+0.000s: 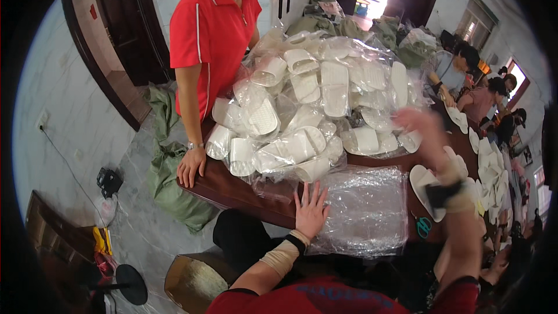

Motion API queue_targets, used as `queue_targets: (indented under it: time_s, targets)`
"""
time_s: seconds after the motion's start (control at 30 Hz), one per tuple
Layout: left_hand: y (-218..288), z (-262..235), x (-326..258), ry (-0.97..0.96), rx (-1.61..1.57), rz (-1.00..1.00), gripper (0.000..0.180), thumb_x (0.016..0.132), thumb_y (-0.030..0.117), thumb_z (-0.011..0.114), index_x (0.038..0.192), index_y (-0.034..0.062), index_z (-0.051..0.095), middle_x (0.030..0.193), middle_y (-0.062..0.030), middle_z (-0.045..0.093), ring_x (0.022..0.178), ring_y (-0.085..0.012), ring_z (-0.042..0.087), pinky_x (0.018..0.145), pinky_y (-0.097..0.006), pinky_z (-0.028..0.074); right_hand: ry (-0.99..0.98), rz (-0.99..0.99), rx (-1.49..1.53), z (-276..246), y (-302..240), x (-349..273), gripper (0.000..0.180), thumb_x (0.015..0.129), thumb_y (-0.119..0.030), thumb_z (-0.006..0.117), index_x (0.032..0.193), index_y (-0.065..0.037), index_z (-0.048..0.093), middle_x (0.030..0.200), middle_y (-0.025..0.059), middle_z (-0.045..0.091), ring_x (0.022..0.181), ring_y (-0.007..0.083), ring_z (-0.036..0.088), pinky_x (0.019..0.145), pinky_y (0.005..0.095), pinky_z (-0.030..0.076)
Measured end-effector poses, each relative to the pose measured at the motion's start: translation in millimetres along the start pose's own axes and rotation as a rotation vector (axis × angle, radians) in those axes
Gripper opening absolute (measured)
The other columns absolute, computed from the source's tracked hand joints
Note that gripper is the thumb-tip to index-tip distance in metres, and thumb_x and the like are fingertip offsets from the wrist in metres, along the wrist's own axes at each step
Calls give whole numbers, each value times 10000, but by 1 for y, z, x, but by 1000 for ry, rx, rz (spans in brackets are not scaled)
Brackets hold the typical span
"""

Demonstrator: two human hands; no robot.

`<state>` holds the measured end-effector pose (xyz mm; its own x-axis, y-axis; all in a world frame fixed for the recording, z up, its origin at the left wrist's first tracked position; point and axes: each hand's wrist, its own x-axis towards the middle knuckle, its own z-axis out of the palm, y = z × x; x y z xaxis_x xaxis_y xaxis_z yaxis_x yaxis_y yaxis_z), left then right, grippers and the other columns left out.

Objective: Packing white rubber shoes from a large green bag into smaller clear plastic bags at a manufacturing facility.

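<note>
My left hand (310, 209) lies flat, fingers spread, on the left edge of a stack of clear plastic bags (366, 209) at the near side of the brown table (232, 189). My right hand (419, 122) is raised and blurred above the table's right part, fingers apart, nothing visible in it. It hovers near the right side of a big heap of white slippers in clear bags (314, 104). Loose white slippers (427, 189) lie under my right forearm.
A person in a red shirt (212, 40) stands across the table's left corner, one hand (190, 166) resting on its edge. Several people sit along the right with more white slippers (491, 168). Green sacks (171, 186) lie on the floor. Small scissors (423, 227) rest nearby.
</note>
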<state>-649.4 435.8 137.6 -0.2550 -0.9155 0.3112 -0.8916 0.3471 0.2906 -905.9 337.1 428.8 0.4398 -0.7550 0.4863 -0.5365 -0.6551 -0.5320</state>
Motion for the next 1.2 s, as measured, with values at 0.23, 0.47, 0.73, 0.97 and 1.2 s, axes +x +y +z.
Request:
queue_targets:
  time_s: [0.23, 0.47, 0.73, 0.97, 1.2]
  targets:
    - [12, -2, -1, 34, -8, 33, 615, 933, 429, 542, 1481, 184, 408, 1587, -101, 271, 1468, -397, 183, 1126, -648, 188, 167, 492, -152, 199, 107, -36, 442, 901, -287, 647, 1243, -18, 569, 1138, 211, 641, 1012, 392, 611, 898, 432, 482]
    - [11, 1, -7, 8, 33, 17, 601, 941, 437, 521, 1479, 194, 404, 1585, -74, 286, 1466, -390, 198, 1128, -651, 168, 197, 612, -215, 251, 66, -7, 355, 872, -323, 677, 1073, -38, 610, 1041, 186, 616, 952, 373, 592, 822, 465, 471]
    - [7, 9, -3, 104, -35, 21, 580, 883, 369, 578, 1430, 208, 468, 1455, -96, 448, 1392, -425, 314, 1118, -667, 190, 187, 504, -231, 255, 46, -12, 359, 924, -397, 599, 1000, -47, 577, 871, 205, 681, 821, 443, 647, 704, 542, 465]
    - [12, 10, -7, 106, -17, 41, 598, 895, 391, 575, 1448, 207, 446, 1479, -100, 434, 1411, -406, 300, 1115, -675, 176, 323, 413, -48, 216, 46, -23, 297, 972, -325, 558, 1074, -46, 557, 811, 253, 629, 761, 439, 628, 646, 499, 469]
    - [16, 13, -3, 9, 99, 71, 590, 913, 428, 561, 1440, 180, 465, 1570, -120, 304, 1445, -398, 248, 1124, -658, 174, 262, 95, -311, -13, 6, -32, 141, 915, -156, 625, 1016, -58, 617, 821, 181, 629, 724, 350, 632, 635, 395, 490]
